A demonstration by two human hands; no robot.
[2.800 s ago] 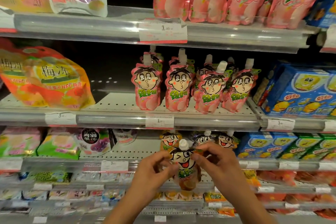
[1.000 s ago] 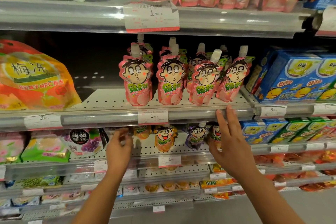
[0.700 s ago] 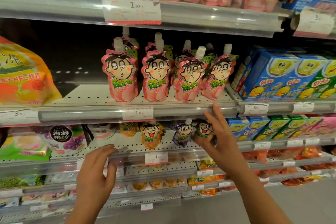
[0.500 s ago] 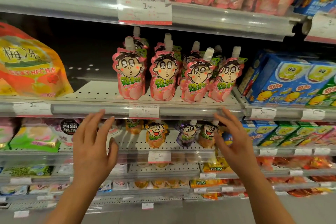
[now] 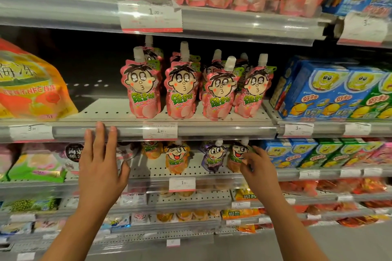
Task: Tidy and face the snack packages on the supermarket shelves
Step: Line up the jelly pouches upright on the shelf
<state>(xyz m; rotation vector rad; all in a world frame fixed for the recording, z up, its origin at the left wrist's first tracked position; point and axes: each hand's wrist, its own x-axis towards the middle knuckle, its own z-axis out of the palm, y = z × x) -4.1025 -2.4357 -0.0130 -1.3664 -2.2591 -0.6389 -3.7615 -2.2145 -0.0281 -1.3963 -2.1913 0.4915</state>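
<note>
**Middle shelf faced; lower row of pouches in hand**

From my seat, the job looks partly done. On the middle shelf the pink spouted pouches stand upright in a fairly even front row, faces out, with more of the same behind them. The third from the left leans a little, so I judge that row nearly finished, not perfect.

The shelf below is where the work is now. Four cartoon-faced pouches stand there: a half-hidden orange one at the far left, the orange pouch beside it, a purple pouch, and the right-hand orange pouch. They sit unevenly, tucked under the shelf edge above, with bare perforated shelf to their left.

My right hand is at the right-hand orange pouch, fingers curled against its right side; I read that as a light grip, though the contact is small in the view. My left hand is spread flat with straight fingers, holding nothing, its fingertips up at the price rail of the middle shelf. I cannot tell whether they touch it.

Still left, in my judgement: squaring the lower pouches and pulling them forward. The green bags at the left and the blurred rows beneath are too unclear for me to rate.
</note>
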